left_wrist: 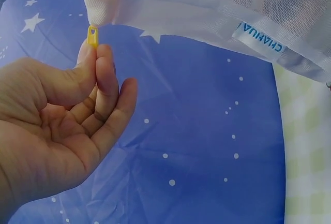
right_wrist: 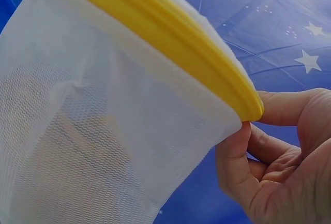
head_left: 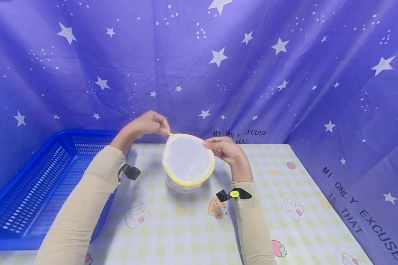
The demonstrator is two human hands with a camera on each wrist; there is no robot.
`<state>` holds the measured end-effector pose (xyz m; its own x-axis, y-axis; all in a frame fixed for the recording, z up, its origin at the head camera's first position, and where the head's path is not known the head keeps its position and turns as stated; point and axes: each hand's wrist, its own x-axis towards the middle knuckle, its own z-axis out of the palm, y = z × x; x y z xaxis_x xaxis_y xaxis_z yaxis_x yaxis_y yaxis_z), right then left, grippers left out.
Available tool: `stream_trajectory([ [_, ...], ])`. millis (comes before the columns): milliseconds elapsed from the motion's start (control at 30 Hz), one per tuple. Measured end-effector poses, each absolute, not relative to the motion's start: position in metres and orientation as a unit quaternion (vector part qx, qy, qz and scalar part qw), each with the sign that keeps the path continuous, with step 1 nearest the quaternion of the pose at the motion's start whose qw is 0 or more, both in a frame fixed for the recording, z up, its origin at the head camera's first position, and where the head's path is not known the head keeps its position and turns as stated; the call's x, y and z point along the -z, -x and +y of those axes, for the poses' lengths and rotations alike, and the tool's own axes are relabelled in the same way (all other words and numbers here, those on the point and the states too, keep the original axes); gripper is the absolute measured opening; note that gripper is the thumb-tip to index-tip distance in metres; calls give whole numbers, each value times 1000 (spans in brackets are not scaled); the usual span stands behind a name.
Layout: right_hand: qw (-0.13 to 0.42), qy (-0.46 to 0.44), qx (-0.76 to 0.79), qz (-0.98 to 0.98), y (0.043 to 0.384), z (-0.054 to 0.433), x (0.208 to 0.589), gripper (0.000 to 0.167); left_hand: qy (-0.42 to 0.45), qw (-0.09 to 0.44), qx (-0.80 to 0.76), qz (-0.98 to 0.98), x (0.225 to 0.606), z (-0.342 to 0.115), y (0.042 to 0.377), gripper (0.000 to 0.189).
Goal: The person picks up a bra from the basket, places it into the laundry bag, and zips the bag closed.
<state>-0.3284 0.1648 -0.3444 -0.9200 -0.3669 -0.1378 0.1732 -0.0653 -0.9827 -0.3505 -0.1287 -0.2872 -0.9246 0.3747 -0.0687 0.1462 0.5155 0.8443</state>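
A round white mesh laundry bag (head_left: 187, 159) with a yellow zipper around its top hangs between both hands, tilted above the table. My left hand (head_left: 152, 123) pinches the yellow zipper pull (left_wrist: 93, 36) between thumb and forefinger at the bag's upper left. Along the upper right rim, my right hand (head_left: 223, 148) pinches the bag's edge beside the yellow zipper band (right_wrist: 170, 38). The lid side is closed over in the head view. A small label (left_wrist: 262, 40) reading CHAHUA sits on the bag's side. Through the mesh only blurred shapes show.
A blue plastic basket (head_left: 61, 235) with perforated sides stands at the left of the table. The table wears a green-and-white checked cloth (head_left: 166, 239) with cartoon prints. Behind and to the right hangs a purple star-printed curtain (head_left: 185, 55).
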Motion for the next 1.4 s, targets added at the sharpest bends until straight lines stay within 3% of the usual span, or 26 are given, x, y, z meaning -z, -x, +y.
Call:
stream_trajectory([
  [433, 190, 66, 729, 654, 329, 166, 345, 33, -152, 121, -470, 861, 287, -131, 351, 14],
  [833, 194, 81, 713, 669, 333, 159, 352, 15, -150, 103, -479, 859, 291, -123, 350, 9],
  [1400, 168, 70, 720, 670, 326, 154, 344, 32, -137, 90, -477, 864, 292, -121, 351, 7],
])
